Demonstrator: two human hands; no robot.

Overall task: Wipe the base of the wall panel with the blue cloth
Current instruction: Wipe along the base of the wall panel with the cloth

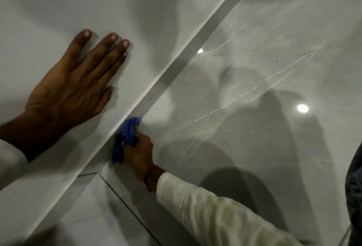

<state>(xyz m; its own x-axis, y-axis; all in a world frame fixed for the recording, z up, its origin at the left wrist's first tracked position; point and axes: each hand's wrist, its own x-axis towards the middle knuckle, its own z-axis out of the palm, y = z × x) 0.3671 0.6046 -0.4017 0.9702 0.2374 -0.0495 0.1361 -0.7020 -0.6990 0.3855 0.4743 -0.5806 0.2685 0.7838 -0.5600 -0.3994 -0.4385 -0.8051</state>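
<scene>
A pale wall panel (58, 0) fills the upper left, and its base strip (192, 49) runs diagonally from upper right to lower left where it meets the floor. My left hand (74, 86) lies flat on the panel, fingers spread, holding nothing. My right hand (139, 153) grips a bunched blue cloth (126, 136) and presses it against the base strip at the floor joint. Part of the cloth is hidden inside the fist. Both arms wear white sleeves.
Glossy grey marble floor tiles (254, 88) spread to the right, with small dark specks and two ceiling-light reflections. A dark grout line (125, 204) crosses the floor at lower centre. A dark-clothed leg (354, 187) shows at the right edge.
</scene>
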